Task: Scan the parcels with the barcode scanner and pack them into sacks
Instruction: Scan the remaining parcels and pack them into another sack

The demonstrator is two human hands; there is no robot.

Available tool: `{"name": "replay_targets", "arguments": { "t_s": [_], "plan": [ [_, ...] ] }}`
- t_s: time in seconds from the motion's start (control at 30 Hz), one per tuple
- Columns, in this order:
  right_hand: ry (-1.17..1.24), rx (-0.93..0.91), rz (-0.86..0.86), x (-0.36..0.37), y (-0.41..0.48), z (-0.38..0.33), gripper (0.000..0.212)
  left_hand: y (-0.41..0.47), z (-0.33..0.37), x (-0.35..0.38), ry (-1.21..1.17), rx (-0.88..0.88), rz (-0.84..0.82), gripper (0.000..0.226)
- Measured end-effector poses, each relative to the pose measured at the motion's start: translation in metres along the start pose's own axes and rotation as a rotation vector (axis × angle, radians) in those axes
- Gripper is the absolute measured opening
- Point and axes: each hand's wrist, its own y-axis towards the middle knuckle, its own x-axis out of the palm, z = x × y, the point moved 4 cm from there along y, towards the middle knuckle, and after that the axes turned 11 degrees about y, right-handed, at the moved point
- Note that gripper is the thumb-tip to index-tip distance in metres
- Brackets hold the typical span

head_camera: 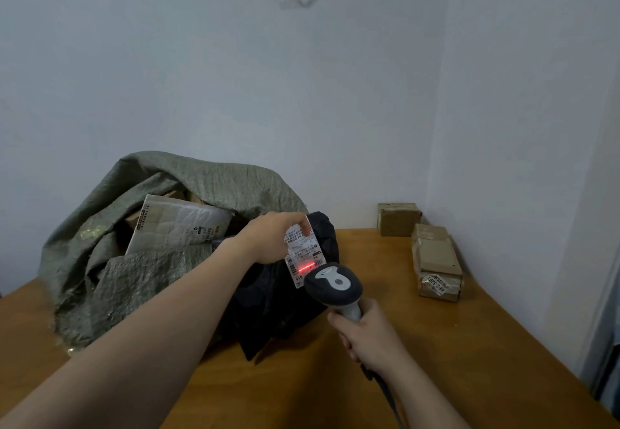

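right hand (364, 331) is wrapped round the grey handle of the barcode scanner (333, 282), fingers curled tight on it. the scanner's long axis runs from lower right up to upper left: handle down in the fist, dark head aimed up and left, nose just beside the label (303, 254). its cord (385, 391) trails off below the wrist. a red scan line (307, 267) sits across the barcode near the label's lower end.

left hand (271, 237) reaches in from the left and pinches the top edge of that white label, holding it up on the black parcel (278, 301). the label hangs long-side down, slightly tilted; most of its print is too small to read, but "815" shows at the bottom, turned sideways.

the black parcel rests on the wooden worktop (469, 344), leaning against the grey-green woven sack (134, 260) to its left. the sack's mouth gapes open, with a white padded mailer (177, 224) inside, its small print unreadable, and brown cartons behind it.

at the far right by the wall, 2 cardboard boxes: a small one (397, 219) at the back, and a longer taped one (436, 262) nearer, whose white sticker reads "16-2-3201".
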Motion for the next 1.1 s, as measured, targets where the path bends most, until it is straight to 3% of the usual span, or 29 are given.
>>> {"name": "replay_targets", "arguments": {
  "t_s": [0.73,0.93,1.03,1.1],
  "plan": [
    [0.045,0.032,0.033,-0.004,-0.005,-0.009,0.024,-0.001,0.008,-0.003,-0.003,0.006,0.013,0.055],
    [0.053,0.065,0.081,-0.004,0.0,-0.012,0.025,-0.007,0.0,-0.018,-0.027,-0.024,0.119,0.047],
    [0.128,0.088,0.129,0.002,0.01,-0.018,0.011,-0.015,-0.018,-0.032,-0.064,-0.083,0.197,0.048],
    [0.164,0.094,0.174,0.008,0.019,-0.023,0.018,-0.023,-0.034,-0.041,-0.141,-0.138,0.258,0.045]
  ]
}}
